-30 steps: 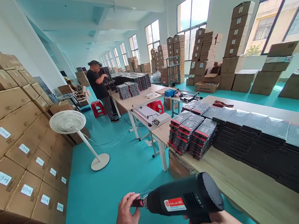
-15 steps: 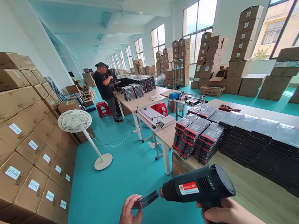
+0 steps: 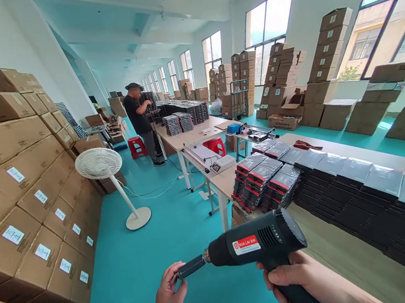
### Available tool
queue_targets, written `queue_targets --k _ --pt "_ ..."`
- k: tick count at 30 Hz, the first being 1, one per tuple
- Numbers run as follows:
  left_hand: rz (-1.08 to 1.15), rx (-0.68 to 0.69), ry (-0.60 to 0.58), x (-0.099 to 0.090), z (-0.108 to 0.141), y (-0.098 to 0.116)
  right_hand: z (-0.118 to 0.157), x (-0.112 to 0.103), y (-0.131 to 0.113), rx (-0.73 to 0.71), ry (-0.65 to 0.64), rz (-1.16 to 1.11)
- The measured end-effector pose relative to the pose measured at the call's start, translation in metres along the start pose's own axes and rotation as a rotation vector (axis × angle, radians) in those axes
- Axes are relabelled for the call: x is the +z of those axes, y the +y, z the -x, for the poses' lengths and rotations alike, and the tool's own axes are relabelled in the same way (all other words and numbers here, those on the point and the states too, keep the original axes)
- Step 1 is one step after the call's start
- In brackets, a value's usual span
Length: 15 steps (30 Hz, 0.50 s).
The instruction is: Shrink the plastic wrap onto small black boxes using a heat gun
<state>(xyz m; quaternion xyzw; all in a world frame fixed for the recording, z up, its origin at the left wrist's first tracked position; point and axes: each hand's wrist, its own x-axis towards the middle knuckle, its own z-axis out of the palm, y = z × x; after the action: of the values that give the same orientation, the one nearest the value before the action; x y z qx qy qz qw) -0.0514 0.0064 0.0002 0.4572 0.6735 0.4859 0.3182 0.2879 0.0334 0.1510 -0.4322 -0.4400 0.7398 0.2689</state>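
Above a glossy turquoise floor (image 3: 128, 290), the person's right hand (image 3: 304, 273) wraps its fingers around the handle of a black heat gun (image 3: 257, 241), nozzle at the end of a slim dark item (image 3: 191, 267) pinched by the left hand (image 3: 167, 297). A wooden table (image 3: 331, 241) at right bears dark stacks (image 3: 376, 204); cartons (image 3: 36, 212), a white fan (image 3: 98, 164) and a standing co-worker (image 3: 139, 115) occupy the long, window-lit room.

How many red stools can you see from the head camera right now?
2. One red stool stands on the floor beside the co-worker; the second stool is near the front edge of the far table, partly hidden. Others could be hidden behind the furniture.
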Motion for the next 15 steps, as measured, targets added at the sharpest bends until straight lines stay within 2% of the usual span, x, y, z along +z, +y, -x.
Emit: queue_targets --k 5,8,12,15 --pt "0.106 -0.077 -0.016 -0.001 -0.002 0.002 -0.004 0.004 -0.006 -0.022 -0.019 0.020" --pt "0.273 -0.078 -0.001 0.005 -0.004 -0.002 -0.006 0.007 -0.012 -0.010 -0.059 0.078" --pt "0.558 -0.189 0.087 0.014 -0.004 -0.002 -0.011 0.021 -0.020 -0.013 -0.156 0.119" --pt "0.637 -0.243 0.084 0.014 -0.005 0.000 -0.013 0.030 -0.017 -0.008 -0.214 0.166"
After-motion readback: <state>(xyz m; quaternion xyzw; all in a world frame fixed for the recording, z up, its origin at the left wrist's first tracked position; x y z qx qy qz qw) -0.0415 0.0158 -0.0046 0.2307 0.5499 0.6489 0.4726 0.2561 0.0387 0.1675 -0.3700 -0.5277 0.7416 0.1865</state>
